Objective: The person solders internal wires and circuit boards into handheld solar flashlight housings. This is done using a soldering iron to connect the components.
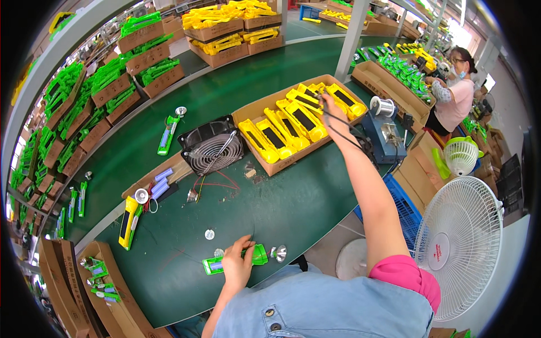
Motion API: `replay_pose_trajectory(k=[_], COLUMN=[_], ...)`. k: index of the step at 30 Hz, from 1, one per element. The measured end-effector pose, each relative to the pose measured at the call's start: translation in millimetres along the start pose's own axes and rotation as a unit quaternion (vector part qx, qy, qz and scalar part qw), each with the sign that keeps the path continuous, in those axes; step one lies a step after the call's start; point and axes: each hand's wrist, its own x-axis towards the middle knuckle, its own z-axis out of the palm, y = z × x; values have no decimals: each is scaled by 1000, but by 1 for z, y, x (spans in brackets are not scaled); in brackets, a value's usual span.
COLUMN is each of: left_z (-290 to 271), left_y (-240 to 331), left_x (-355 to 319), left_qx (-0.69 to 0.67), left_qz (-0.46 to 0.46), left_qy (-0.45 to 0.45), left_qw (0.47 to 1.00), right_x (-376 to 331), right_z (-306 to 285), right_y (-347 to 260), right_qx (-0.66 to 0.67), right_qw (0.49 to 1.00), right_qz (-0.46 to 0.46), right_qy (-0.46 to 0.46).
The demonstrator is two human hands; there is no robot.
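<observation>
My left hand (239, 263) rests at the near table edge over a green flashlight casing (260, 254), fingers pinched together. What the fingertips grip is too small to make out. A lilac battery cell (216, 265) lies in the casing, and a shiny lamp reflector (279, 253) sits at its right end. My right hand (336, 115) is stretched far forward, closed round a soldering iron (323, 100) with a black cord. It is above the right end of a cardboard box (274, 168) filled with yellow flashlight casings (304, 118).
A black fan (211, 147) with a wire guard stands left of the box. Solder wire spool (382, 107) and blue soldering unit (383, 138) are right of it. A yellow-green flashlight (129, 222) and loose battery cells (161, 183) lie left. A co-worker (451, 96) sits far right, beyond a white fan (459, 248).
</observation>
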Motion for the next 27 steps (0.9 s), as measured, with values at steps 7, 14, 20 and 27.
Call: replay_pose_trajectory(k=[7, 14, 20, 27], left_z=[-2, -6, -10, -36], left_y=[-6, -17, 4, -9], left_x=[-8, -19, 4, -6], left_qx=[-247, -302, -438, 25], left_qz=[-163, -137, -155, -110], left_qy=[74, 116, 223, 232], left_qw=[952, 936, 857, 966], right_x=[-21, -137, -234, -252], right_z=[1, -66, -36, -8], right_y=[-18, -84, -105, -120], right_qx=[31, 185, 323, 360], right_qw=[997, 964, 904, 808], right_qz=[-3, -128, -256, -382], right_qy=[69, 143, -108, -269])
